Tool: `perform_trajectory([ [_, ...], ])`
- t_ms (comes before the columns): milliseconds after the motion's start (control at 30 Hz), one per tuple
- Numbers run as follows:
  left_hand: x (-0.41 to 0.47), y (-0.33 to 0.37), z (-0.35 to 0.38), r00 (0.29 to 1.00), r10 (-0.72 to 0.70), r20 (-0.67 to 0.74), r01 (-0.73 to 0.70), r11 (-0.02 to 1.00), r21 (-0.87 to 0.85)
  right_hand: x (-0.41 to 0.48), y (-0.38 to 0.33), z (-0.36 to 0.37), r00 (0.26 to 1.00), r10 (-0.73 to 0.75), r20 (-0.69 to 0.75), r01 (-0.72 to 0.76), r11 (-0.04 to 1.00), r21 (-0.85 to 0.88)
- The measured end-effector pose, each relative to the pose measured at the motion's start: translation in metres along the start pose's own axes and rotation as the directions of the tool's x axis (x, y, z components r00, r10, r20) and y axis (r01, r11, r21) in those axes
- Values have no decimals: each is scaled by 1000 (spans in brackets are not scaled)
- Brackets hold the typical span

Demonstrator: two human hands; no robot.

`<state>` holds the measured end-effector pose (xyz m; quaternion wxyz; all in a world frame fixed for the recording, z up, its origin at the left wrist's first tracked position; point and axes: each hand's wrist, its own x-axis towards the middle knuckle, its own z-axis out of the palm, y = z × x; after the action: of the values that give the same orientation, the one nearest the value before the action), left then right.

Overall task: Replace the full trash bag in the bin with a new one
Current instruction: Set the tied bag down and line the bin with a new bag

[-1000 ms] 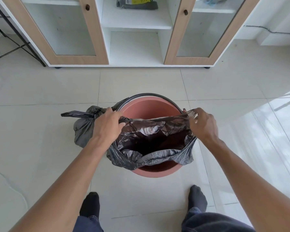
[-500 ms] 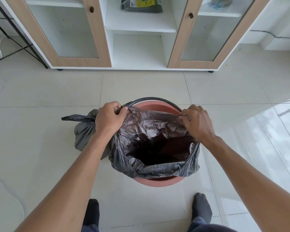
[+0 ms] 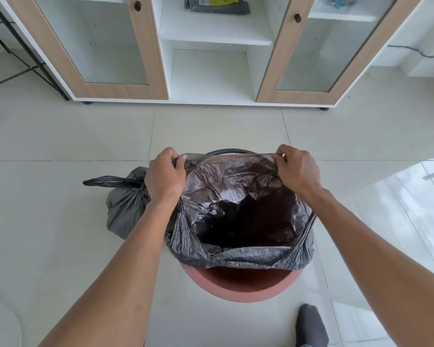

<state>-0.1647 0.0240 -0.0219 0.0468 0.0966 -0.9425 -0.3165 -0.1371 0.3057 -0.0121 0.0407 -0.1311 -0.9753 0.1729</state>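
Observation:
A round reddish-brown bin (image 3: pixel 238 284) stands on the tiled floor below me, with a black handle arching over its far rim. A new black trash bag (image 3: pixel 226 186) hangs open inside it, its near edge folded over the bin's front rim. My left hand (image 3: pixel 164 175) grips the bag's far-left edge, and my right hand (image 3: pixel 297 169) grips its far-right edge. Between them the plastic is stretched taut along the far rim. The full black bag (image 3: pixel 124 206), tied shut with a knot, lies on the floor just left of the bin, partly behind my left forearm.
A white cabinet (image 3: pixel 211 71) with two wood-framed glass doors stands on the floor beyond the bin; a dark package (image 3: pixel 217 5) lies on its middle shelf. Black metal legs (image 3: pixel 30 61) and a white cable are at far left. My socked foot (image 3: pixel 311 326) is at bottom right.
Both hands have pulled the new bag's back edge away from me, from the middle of the bin opening to the far rim. The bag now covers most of the opening.

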Motion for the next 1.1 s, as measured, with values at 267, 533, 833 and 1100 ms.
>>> perform_trajectory([
  [267, 19, -7, 8, 977, -195, 86, 202, 976, -86, 21, -13, 18, 1000, 23, -8, -23, 996, -88],
  [533, 23, -36, 12, 757, -418, 502, 565, 806, -179, 50, -5, 21, 941, 226, 250, -242, 970, 33],
  [833, 13, -31, -21, 674, -356, 647, 535, 840, -94, 8, 36, -15, 920, 146, 364, -187, 979, 78],
  [1100, -22, -38, -76, 807, -54, 588, 83, 996, -23, -54, 39, -39, 953, 146, 267, -217, 941, 261],
])
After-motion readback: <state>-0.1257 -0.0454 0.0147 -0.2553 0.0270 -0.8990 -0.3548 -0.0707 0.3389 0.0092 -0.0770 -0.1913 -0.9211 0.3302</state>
